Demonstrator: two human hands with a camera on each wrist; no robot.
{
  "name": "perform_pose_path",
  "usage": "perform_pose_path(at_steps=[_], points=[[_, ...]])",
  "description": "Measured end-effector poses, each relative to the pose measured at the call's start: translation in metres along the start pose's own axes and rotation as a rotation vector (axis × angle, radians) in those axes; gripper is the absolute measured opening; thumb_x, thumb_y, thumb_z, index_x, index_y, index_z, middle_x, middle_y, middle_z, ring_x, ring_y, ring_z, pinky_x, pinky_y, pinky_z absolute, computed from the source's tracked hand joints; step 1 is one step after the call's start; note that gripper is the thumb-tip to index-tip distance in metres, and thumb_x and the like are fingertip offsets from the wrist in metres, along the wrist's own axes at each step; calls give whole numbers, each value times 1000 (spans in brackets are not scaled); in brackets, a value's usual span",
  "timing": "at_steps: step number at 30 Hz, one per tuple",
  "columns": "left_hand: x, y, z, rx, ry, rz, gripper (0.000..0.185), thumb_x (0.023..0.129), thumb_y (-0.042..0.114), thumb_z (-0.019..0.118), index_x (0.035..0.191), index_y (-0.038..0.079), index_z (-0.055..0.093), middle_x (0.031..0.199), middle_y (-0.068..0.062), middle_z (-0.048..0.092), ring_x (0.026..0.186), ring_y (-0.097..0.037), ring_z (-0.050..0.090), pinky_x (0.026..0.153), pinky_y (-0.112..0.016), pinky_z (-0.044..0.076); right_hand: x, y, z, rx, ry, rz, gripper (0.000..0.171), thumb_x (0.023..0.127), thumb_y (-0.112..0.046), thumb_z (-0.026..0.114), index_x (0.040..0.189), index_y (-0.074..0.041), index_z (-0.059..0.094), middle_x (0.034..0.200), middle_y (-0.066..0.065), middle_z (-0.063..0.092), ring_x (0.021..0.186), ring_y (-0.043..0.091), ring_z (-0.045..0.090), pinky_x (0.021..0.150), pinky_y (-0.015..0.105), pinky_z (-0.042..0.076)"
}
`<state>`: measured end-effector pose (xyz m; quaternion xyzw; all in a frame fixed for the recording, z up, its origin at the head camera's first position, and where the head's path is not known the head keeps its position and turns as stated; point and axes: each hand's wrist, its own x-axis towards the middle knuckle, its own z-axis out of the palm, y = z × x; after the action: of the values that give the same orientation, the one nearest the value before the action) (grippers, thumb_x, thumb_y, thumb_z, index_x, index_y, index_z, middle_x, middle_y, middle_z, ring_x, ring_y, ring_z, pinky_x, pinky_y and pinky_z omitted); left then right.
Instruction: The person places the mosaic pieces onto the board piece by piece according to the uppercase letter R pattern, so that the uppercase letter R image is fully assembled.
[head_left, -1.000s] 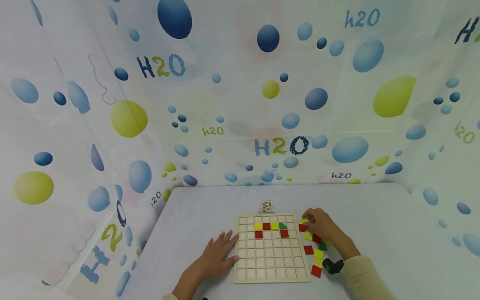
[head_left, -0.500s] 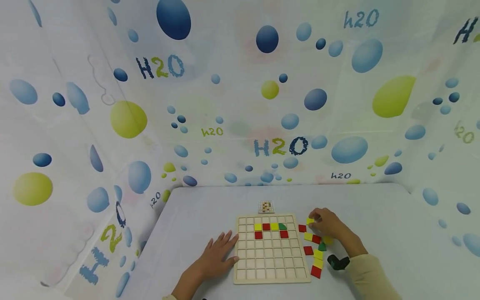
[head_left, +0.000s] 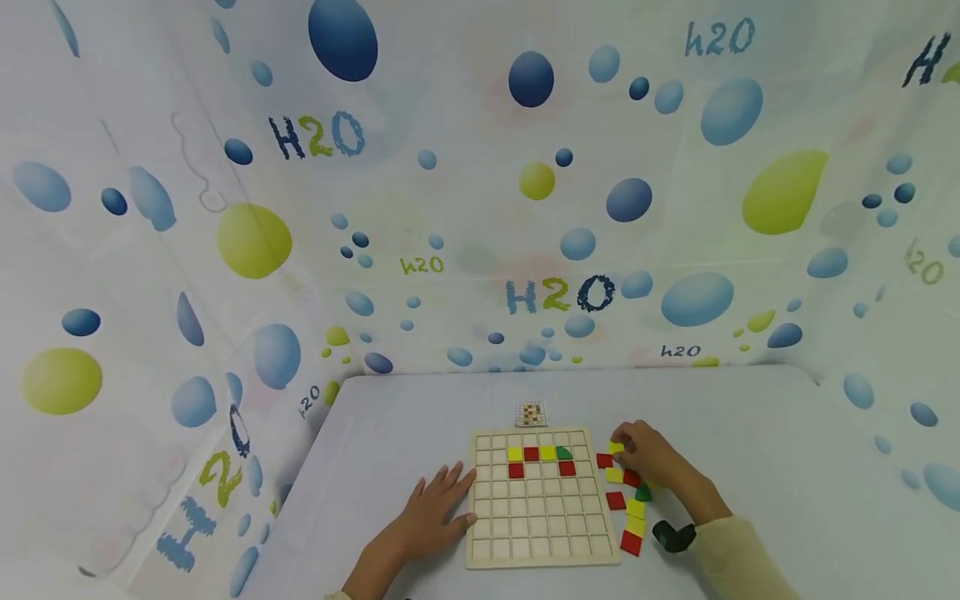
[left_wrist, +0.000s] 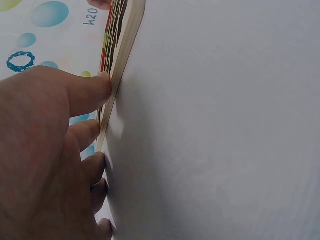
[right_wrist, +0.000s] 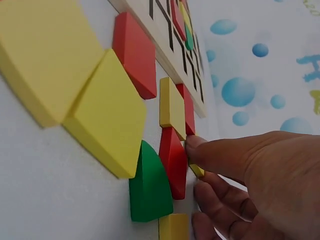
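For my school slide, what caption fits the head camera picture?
Left hand rests flat beside the wooden grid board while right hand pinches a yellow tile.

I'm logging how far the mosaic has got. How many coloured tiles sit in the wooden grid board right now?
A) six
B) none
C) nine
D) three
A: the head view shows six tiles in the wooden grid board: a row of yellow, red, yellow and green, with two red tiles in the row below; every other cell shows bare wood.
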<state>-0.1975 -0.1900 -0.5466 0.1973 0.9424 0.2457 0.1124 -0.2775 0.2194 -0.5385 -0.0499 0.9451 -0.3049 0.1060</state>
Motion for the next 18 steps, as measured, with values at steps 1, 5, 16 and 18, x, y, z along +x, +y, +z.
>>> perform_pose_path(at_steps=[1, 5, 16, 18], points=[[0, 0, 1, 1, 4, 3, 71, 106, 51, 57, 165, 17, 38, 172, -20, 29, 158, -51, 22, 121, -78, 12, -2, -1, 0, -2, -1, -2, 24, 97, -12, 75, 119, -8, 66, 108, 6, 59, 100, 23, 56, 97, 45, 58], [-1, -1, 1, -10, 6, 11, 71, 105, 51, 58, 165, 16, 38, 172, -20, 29, 158, -50, 22, 121, -79, 11, -7, -3, 1, -9, -5, -1, 23, 97, -10, 75, 116, -7, 65, 104, 7, 57, 98, 22, 55, 94, 43, 57], [0, 0, 1, 17, -2, -11, 70, 106, 50, 57, 165, 16, 39, 173, -17, 29, 159, -47, 22, 122, -77, 12, -6, -14, 19, 57, 148, -44, 27, 99, -13, 72, 123, -4, 65, 117, 13, 61, 107, 29, 62, 98, 51, 59], [1, 0, 0, 22, -8, -16, 70, 106, 50, 57, 165, 17, 38, 173, -16, 28, 160, -47, 21, 122, -77, 12, -5, -24, 26, 78, 151, -72, 26, 100, -14, 73, 123, -6, 66, 118, 12, 61, 107, 28, 62, 98, 51, 58]])
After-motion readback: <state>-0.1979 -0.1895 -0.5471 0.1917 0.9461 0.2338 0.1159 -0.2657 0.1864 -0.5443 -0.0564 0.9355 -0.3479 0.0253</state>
